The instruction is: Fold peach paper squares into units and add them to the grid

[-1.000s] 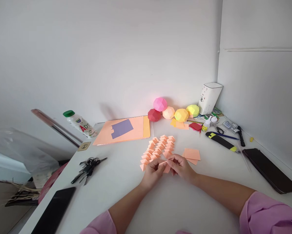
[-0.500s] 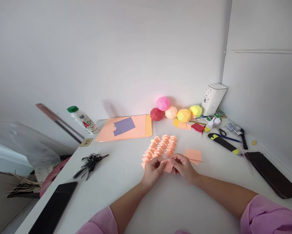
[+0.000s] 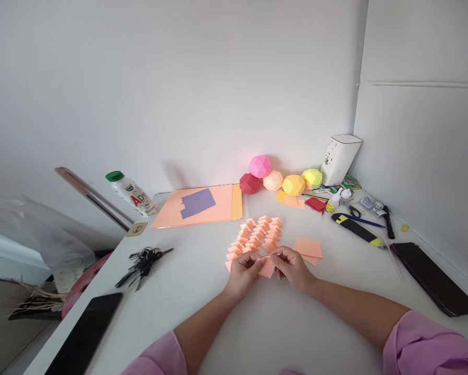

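A small peach piece of paper [image 3: 268,268] is pinched between my two hands, low over the white table. My left hand [image 3: 243,273] grips its left side with thumb and fingers. On the other side, my right hand [image 3: 294,268] is closed on the paper's upper right edge. Just beyond my fingers stand rows of folded peach paper pieces [image 3: 262,229], the nearest ones partly hidden by my left hand. Flat peach paper squares [image 3: 309,249] lie to the right of my right hand.
Faceted paper balls [image 3: 293,185] line the back wall. Peach sheets [image 3: 171,208] bear a purple cutout [image 3: 198,203]. Keys [image 3: 145,264], a black phone [image 3: 87,333] and a bottle [image 3: 134,195] are left; a utility knife [image 3: 357,230], glue bottle [image 3: 333,201] and dark case [image 3: 433,278] are right.
Both hands keep their pinch on the peach paper, with only slight finger movement. The whole view has shifted slightly, so everything sits a little further left.
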The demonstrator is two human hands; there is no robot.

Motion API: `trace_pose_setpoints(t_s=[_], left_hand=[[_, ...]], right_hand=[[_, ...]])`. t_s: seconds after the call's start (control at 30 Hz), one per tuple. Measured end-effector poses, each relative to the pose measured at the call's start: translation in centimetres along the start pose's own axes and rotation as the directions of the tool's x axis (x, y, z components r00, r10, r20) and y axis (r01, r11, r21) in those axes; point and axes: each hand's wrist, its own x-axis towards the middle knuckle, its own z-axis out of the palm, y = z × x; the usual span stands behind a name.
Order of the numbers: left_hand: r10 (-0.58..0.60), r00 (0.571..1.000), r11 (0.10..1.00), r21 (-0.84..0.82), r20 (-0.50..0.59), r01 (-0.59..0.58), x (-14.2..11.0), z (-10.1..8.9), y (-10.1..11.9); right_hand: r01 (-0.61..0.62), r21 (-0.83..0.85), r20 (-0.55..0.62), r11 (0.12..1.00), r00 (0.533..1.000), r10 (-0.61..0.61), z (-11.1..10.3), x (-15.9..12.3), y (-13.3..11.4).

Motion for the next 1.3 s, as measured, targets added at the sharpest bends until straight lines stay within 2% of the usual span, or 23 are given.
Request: trace_pose_setpoints(t_s=[0.3,0.83,1.1,1.3], left_hand=[[0.054,0.998,0.997,0.063,0.013,-0.055,-0.17,0.11,0.01],[0.068,0.998,0.972,0.226,0.010,-0.068,-0.33,-0.13,-0.32],[0.098,0.995,0.973,0.206,0.034,-0.103,-0.29,0.23,-0.22],[0.055,0.998,0.991,0.120,0.023,-0.057,-0.28,0.33,-0.28]], right_hand=[[0.002,-0.019,-0.004,1.000,1.000,-0.002,-0.06,0.01,0.12],[-0.043,-0.023,-0.016,0.999,0.999,0.042,-0.05,-0.09,-0.17],[-0.032,-0.049,0.017,0.998,0.999,0.033,-0.01,-0.19,-0.38],[0.006,-0.082,0.049,0.997,0.999,-0.002,0.04,-0.17,-0.34]])
